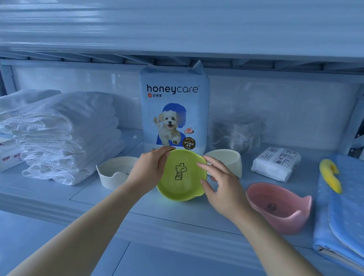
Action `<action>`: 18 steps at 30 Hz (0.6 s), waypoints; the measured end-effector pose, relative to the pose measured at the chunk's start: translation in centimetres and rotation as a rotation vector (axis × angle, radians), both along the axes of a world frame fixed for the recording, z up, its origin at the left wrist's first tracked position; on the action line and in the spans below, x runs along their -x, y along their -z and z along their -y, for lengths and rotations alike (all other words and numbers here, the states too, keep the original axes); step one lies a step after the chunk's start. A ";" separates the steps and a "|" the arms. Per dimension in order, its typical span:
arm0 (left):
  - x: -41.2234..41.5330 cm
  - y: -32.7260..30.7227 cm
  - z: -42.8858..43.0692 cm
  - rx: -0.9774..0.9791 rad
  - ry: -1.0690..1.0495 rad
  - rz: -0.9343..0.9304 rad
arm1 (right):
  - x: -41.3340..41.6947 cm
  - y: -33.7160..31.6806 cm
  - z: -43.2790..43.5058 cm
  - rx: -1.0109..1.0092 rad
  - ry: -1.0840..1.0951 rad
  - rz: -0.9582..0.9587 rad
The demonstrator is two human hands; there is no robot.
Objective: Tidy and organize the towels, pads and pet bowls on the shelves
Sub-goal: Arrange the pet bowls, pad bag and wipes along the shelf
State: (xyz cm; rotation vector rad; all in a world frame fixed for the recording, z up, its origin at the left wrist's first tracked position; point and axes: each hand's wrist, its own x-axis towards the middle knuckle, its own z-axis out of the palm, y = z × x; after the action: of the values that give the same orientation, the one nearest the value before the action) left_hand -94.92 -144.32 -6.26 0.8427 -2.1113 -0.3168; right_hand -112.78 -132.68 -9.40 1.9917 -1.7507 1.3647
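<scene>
Centre frame: green bowl [182, 176], tilted toward the viewer on the shelf [172, 214]. Left hand [148, 167] grips its left rim, thumb curled over. Right hand [220, 187] is open, straight fingers at the right rim. Advisable: steady both sides before stacking it with the pink bowl [279, 205], lower right.

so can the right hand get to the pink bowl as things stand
Probably yes. The right hand, fingers spread, is beside the green bowl, which the left hand grips; the pink bowl sits to its right on the same shelf, with nothing between them.
</scene>
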 end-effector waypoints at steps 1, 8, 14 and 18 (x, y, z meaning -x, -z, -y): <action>0.2 -0.2 0.4 -0.021 -0.017 0.027 | -0.1 0.0 0.0 -0.003 0.002 -0.001; 1.7 -0.7 2.6 -0.118 -0.051 0.243 | -0.6 0.6 -0.4 -0.097 0.020 -0.022; 2.4 0.2 3.2 -0.149 -0.034 0.202 | 0.1 1.0 -0.7 -0.275 0.050 -0.148; 2.7 1.2 2.8 -0.218 0.063 0.110 | 0.0 1.0 -0.2 -0.289 0.087 -0.062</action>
State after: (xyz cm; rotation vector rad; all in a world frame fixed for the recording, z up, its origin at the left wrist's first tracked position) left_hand -97.57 -147.14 -7.42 0.9381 -2.2372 -0.5529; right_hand -112.74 -132.44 -10.45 2.0400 -2.0785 1.0627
